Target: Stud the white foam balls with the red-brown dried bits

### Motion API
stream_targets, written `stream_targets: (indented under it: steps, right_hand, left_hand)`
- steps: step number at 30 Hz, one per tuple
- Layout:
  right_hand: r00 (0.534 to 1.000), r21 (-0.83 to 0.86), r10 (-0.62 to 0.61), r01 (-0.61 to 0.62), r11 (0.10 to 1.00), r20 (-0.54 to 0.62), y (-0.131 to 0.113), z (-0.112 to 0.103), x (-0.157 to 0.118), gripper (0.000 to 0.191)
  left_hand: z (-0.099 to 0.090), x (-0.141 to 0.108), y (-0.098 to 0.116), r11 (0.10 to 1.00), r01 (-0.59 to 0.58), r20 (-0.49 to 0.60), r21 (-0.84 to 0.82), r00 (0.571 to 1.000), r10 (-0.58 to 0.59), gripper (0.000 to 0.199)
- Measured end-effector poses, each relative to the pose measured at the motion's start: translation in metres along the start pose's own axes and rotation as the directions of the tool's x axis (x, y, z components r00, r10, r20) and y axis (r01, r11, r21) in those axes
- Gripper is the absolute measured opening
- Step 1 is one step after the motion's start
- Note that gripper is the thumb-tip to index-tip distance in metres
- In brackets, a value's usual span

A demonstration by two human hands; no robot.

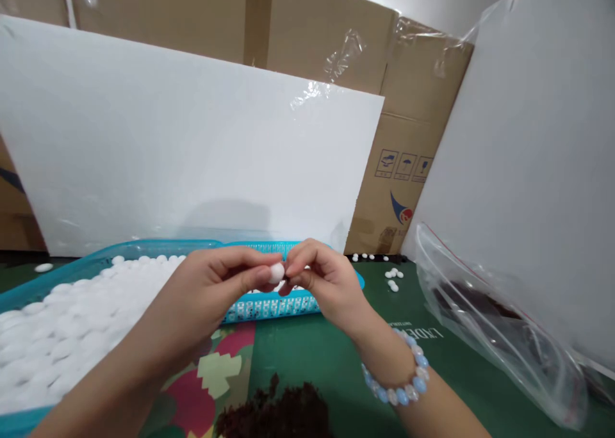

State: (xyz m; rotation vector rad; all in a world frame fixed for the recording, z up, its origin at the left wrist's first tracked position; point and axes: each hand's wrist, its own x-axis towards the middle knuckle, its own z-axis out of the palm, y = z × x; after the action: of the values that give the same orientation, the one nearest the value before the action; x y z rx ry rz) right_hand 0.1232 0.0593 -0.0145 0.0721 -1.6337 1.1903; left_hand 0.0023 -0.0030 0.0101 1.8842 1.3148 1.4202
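Note:
My left hand [216,281] pinches a small white ball [277,273] between thumb and forefinger, over the near side of a blue perforated basket [273,306]. My right hand [327,281], with a beaded bracelet [408,380] on its wrist, is closed in a pinch right beside the ball. Something small and dark shows at its fingertips, too little to make out. White pieces lie inside the basket, partly hidden by my hands. Below them on the table sits a heap of dark brown, crumbly fibrous material [283,412].
At left stands a large blue tray [81,268] full of white balls [62,335]. A clear zip bag [504,335] with brown material lies at right. Several white pieces [393,285] are scattered on the green table [379,303]. White board [202,137] and cardboard [321,28] wall the back.

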Motion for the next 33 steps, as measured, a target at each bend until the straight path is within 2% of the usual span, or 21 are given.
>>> stream_targets:
  steps: [5, 10, 14, 18, 22, 30, 33]
  right_hand:
    - [0.996, 0.008, -0.088, 0.088, 0.996, 0.011, 0.007, -0.002, 0.000, 0.013]
    - [0.970, -0.117, -0.242, 0.240, 0.964, 0.000, 0.004, 0.001, -0.002, 0.016]
    - [0.956, -0.216, -0.294, 0.289, 0.933, 0.008, 0.000, 0.003, -0.004, 0.017]
    - [0.953, -0.254, -0.300, 0.298, 0.920, 0.029, -0.003, 0.004, -0.003, 0.015]
    - [0.957, -0.202, -0.282, 0.291, 0.935, 0.071, -0.004, 0.005, -0.003, 0.016]
    - [0.988, -0.233, -0.084, 0.113, 0.966, 0.130, -0.011, 0.003, -0.005, 0.015]
    - [0.980, -0.316, -0.111, 0.159, 0.935, 0.164, -0.014, 0.003, -0.005, 0.018]
  left_hand:
    - [0.002, 0.002, 0.002, 0.997, -0.017, 0.006, 0.080, 1.000, 0.017, 0.008]
    - [0.002, 0.002, 0.001, 0.991, -0.067, 0.011, 0.118, 0.998, 0.067, 0.010]
    - [0.004, 0.000, 0.003, 0.988, -0.107, -0.001, 0.108, 0.994, 0.108, 0.010]
    - [0.003, -0.001, 0.006, 0.979, -0.145, 0.012, 0.144, 0.989, 0.145, 0.010]
    - [0.002, -0.001, 0.009, 0.962, -0.159, 0.033, 0.221, 0.987, 0.155, 0.009]
    - [0.003, -0.003, 0.013, 0.957, -0.155, 0.061, 0.243, 0.988, 0.145, 0.009]
    - [0.002, -0.003, 0.009, 0.973, -0.107, 0.048, 0.204, 0.994, 0.099, 0.007]
